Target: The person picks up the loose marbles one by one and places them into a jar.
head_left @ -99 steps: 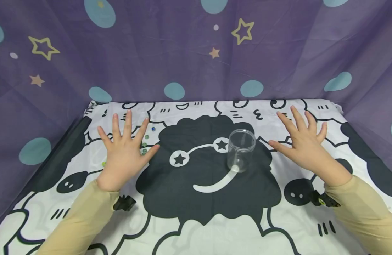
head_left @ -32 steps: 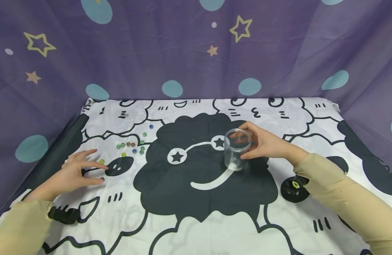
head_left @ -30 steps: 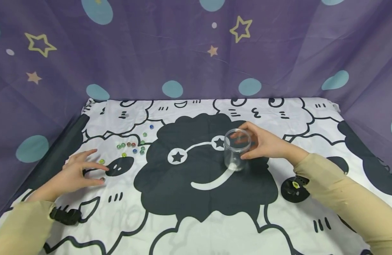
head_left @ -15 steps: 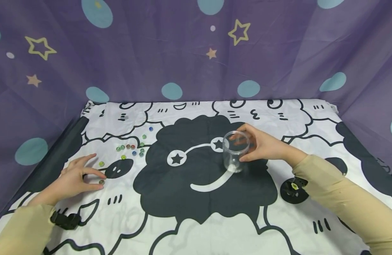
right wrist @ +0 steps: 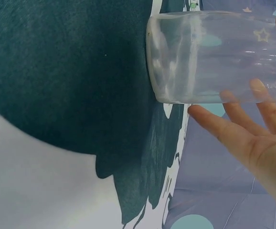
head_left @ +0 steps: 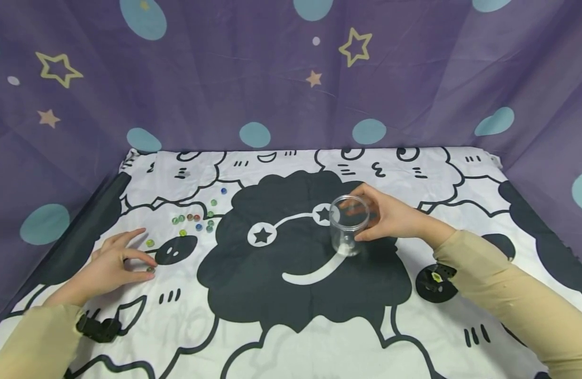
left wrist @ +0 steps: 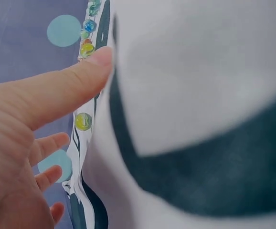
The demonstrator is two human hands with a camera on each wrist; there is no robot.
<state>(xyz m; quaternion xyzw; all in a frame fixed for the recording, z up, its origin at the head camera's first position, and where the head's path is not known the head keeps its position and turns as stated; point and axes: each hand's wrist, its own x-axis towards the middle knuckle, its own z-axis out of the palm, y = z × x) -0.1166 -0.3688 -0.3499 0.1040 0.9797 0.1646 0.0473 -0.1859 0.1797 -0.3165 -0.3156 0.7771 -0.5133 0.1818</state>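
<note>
Marbles [head_left: 197, 217] lay in a loose bunch on the cloth [head_left: 291, 352], toward your left side. Some were green, two were blue, two looked red or brown, and one was yellow. One blue marble [head_left: 223, 191] sat at the far end of the bunch.

Your left hand [head_left: 108, 266] was low, close to the cloth. A little dark marble [head_left: 150, 270] sat at the tips of your left thumb and pointer finger, with the thumb on the near side and the finger on the far side. I could not tell if those two tips squeezed it or were only next to it. Your other left fingers were spread apart. A yellow marble [head_left: 150, 243] sat alone, near those fingers and apart from the bunch.

Your right hand [head_left: 388, 213] held a clear jar [head_left: 343, 234] from its right side. Your thumb was in front and your fingers curled behind, and some fingers showed through the jar. The jar stood upright on the big black sheep [head_left: 300, 295] printed on the cloth, well apart from the marbles. A purple curtain [head_left: 253, 79] with stars and blue spots hung behind it all.
</note>
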